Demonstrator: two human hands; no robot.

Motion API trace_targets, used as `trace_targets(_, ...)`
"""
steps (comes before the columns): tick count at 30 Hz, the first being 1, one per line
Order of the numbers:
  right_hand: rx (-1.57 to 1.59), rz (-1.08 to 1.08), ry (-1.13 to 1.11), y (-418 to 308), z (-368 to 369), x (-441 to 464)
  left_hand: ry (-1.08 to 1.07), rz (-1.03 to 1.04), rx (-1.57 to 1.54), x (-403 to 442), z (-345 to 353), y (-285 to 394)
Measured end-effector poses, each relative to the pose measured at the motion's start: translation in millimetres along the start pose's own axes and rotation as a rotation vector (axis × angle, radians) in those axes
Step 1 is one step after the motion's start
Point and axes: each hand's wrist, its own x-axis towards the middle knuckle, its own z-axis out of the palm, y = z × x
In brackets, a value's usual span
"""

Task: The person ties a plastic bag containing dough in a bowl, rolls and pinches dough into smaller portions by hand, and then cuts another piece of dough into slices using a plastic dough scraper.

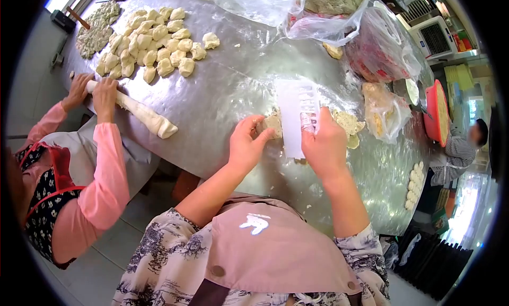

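Note:
My right hand [327, 149] is closed round the slotted grip of a white plastic dough scraper [289, 112], which stands over the metal table. Just left of the blade, my left hand [246, 142] pinches a lump of greyish, speckled dough [273, 124] between thumb and fingers. More crumbly, speckled dough [347, 124] lies to the right of the scraper, beside my right hand. Part of what lies under the scraper is hidden by it.
Many pale dough pieces [151, 41] cover the table's far left, near a speckled mass [98, 27]. A co-worker's hands [104, 96] hold a long dough roll [140, 112]. Plastic bags [379, 46] lie at the back right, near a red basin [437, 114]. Small dough balls [414, 186] line the right edge.

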Motion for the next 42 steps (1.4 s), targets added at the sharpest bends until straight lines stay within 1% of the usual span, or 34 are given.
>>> trace_targets(1, -0.025, -0.005, -0.011, -6.1, -2.8, -4.3, 0.009, 0.012, -0.003, 0.6, -0.4, 1.3)
trace_targets(4, -0.101, -0.014, -0.012, -15.9, 2.6, -15.8, -0.001, 0.025, 0.16, -3.2, -3.5, 14.0)
trace_targets(5, -0.13, -0.014, -0.004, -16.2, 5.3, -17.8, 0.007, 0.025, 0.17, -3.1, -3.1, 13.6)
trace_targets(8, -0.114, -0.011, 0.001, -15.5, 9.9, -19.7, 0.017, 0.028, 0.203, -2.4, -2.2, 13.1)
trace_targets(10, -0.107, 0.028, -0.038, -14.0, 9.3, -16.4, 0.01, 0.038, 0.231, -3.8, -2.8, 18.7)
trace_targets(13, -0.104, 0.033, -0.074, -14.3, 5.7, -14.4, -0.042, 0.025, 0.317, -2.5, -5.5, 26.5)
trace_targets(16, -0.095, 0.033, -0.086, -18.9, -0.3, -22.5, -0.051, -0.005, 0.296, -3.8, -6.5, 29.4)
trace_targets(19, -0.138, 0.03, -0.101, -24.5, -7.1, -26.8, -0.06, 0.005, 0.329, -3.2, -6.5, 28.9)
trace_targets(22, -0.172, 0.026, -0.094, -18.3, -4.2, -30.3, -0.008, 0.07, 0.438, -7.9, -3.0, 26.3)
trace_targets(25, -0.165, 0.027, -0.098, -16.3, -0.6, -33.1, -0.016, 0.063, 0.473, -11.7, -4.6, 24.1)
trace_targets(28, -0.165, 0.016, -0.119, -16.3, -2.6, -32.1, 0.005, 0.12, 0.358, -12.8, -2.2, 32.0)
trace_targets(31, -0.149, 0.024, -0.148, -17.4, -8.4, -33.9, -0.09, 0.156, 0.466, -11.4, -6.8, 35.3)
trace_targets(34, -0.146, 0.061, -0.171, -21.2, -10.4, -35.8, -0.128, 0.112, 0.475, -13.0, -9.1, 39.6)
trace_targets(37, -0.175, 0.092, -0.196, -26.2, -8.5, -34.5, -0.105, 0.112, 0.37, -12.3, -9.5, 33.4)
trace_targets(42, -0.136, 0.105, -0.211, -30.4, 2.1, -30.3, -0.076, 0.115, 0.356, -12.6, -7.9, 31.0)
